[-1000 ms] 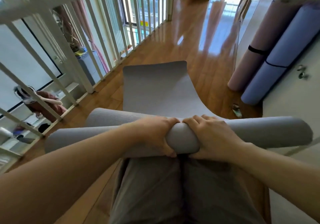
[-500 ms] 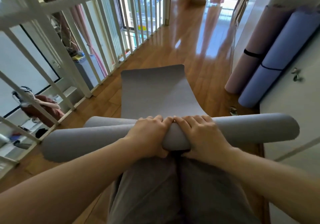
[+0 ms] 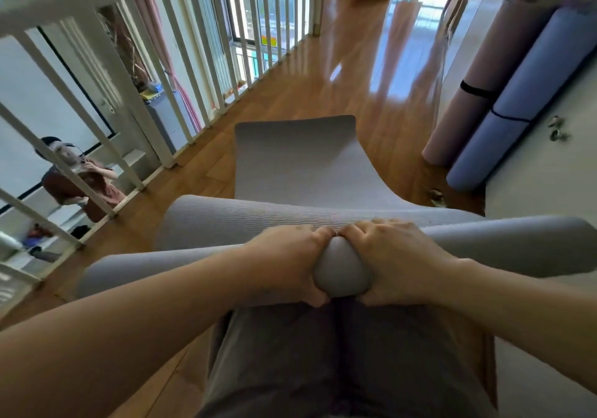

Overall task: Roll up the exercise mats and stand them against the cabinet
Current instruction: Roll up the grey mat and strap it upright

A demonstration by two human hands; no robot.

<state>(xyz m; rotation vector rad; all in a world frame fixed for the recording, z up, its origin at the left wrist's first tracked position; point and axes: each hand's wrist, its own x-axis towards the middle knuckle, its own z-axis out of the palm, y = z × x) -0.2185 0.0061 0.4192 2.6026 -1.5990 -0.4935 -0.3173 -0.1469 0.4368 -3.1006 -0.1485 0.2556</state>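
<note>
The wooden floor (image 3: 323,94) carries everything here. Against the cabinet (image 3: 533,185) at the floor's right edge lean a pink rolled mat (image 3: 478,81) and a blue rolled mat (image 3: 517,101), each banded, likely so they stay wound. Our grey mat (image 3: 290,159) lies half unrolled down the middle of the floor, its flat tail pointing away from us. The rolled part crosses in front of our knees. We clamp it at its centre, left hand (image 3: 284,265) and right hand (image 3: 397,262) side by side, fingers curled over the top, probably to keep the winding tight and even.
</note>
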